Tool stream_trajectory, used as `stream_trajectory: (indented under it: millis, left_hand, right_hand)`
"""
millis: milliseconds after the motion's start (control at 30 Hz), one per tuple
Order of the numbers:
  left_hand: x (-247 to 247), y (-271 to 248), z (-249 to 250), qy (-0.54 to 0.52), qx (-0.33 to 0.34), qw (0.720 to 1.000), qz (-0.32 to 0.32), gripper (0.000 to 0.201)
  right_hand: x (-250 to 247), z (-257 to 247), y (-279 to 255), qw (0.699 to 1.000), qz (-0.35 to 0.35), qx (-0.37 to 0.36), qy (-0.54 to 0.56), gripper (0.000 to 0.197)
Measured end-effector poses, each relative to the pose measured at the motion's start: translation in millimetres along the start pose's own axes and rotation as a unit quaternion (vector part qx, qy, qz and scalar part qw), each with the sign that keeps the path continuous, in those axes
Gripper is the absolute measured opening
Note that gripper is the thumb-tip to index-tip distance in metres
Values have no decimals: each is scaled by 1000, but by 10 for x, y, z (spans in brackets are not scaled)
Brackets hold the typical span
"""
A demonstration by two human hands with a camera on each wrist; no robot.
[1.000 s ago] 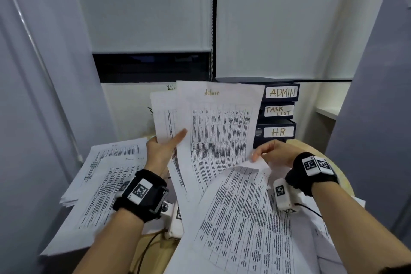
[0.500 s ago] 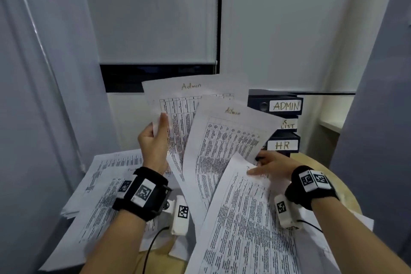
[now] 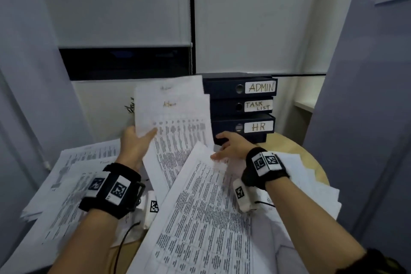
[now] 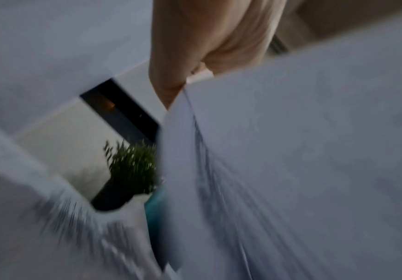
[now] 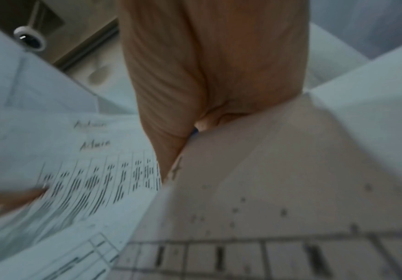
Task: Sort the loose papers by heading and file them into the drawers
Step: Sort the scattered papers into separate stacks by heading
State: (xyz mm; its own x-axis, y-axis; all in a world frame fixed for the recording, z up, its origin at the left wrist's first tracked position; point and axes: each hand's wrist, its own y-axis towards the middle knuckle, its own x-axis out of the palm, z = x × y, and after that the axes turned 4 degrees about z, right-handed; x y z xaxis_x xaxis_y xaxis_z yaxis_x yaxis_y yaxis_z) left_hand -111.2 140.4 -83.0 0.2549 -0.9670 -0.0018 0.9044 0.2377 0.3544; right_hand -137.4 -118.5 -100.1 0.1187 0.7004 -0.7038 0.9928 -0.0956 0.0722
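Fingers (image 3: 144, 138) of the left hand (image 3: 135, 144) pinch two upright sheets (image 3: 175, 118) at their lower left corner, mid-frame in the head view; each sheet carries a handwritten orange "Admin" heading over a printed table. Right of them stands a dark stack of drawers (image 3: 224, 107) with white labels reading "ADMIN", "TASK LIST" and "HR" from top to bottom. At centre right the right hand (image 3: 231, 147) holds the top edge of a tilted table sheet (image 3: 200, 207), thumb on its face. More printed papers (image 3: 73, 176) lie fanned at lower left on the round wooden table (image 3: 311, 162).

Left wrist view, blurred: the left hand (image 4: 209, 41) grips the sheets' blank backs (image 4: 303, 161), and a green potted plant (image 4: 130, 170) shows at lower centre.

Right wrist view: the right hand (image 5: 214, 75) curls over its sheet (image 5: 279, 180); both "Admin" headings (image 5: 94, 145) read at left.
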Motion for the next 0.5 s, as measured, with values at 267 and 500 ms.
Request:
stream_trajectory:
  millis: [267,500]
  left_hand:
    - [-342,257,748,55,222,959,168,35]
    - [-572,730,833,-95,157,973,142,102]
  right_hand:
    - [414,-487,108,988,23,-147,-32,51]
    - [-281,-226,20,998,52,41,-18,31]
